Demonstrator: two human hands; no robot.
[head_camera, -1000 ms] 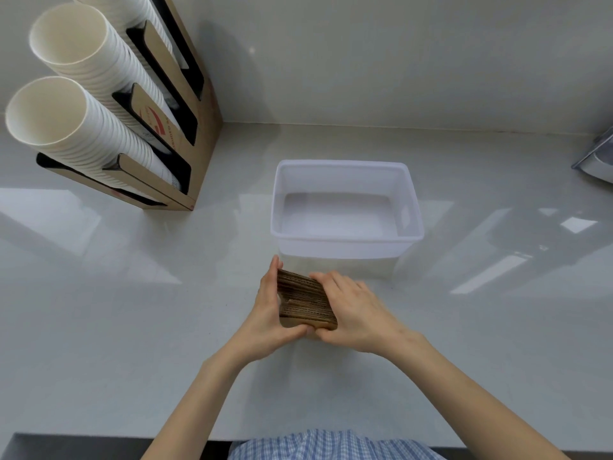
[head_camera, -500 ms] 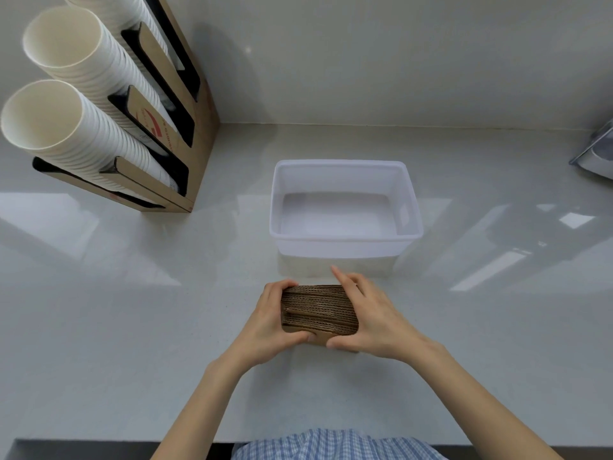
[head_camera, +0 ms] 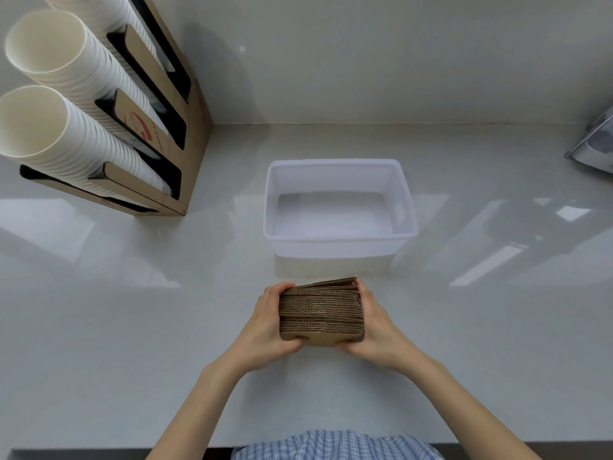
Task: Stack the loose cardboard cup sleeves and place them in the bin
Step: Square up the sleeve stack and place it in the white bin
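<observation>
Left hand and right hand clamp the stack of sleeves from both ends, edges up, likely squaring it, just short of the empty bin on the counter.

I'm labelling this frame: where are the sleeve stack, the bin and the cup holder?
sleeve stack (head_camera: pixel 321 310): head view, corrugated top edges.
bin (head_camera: pixel 338 234): head view, near rim.
cup holder (head_camera: pixel 199 111): head view, cardboard side wall.
</observation>
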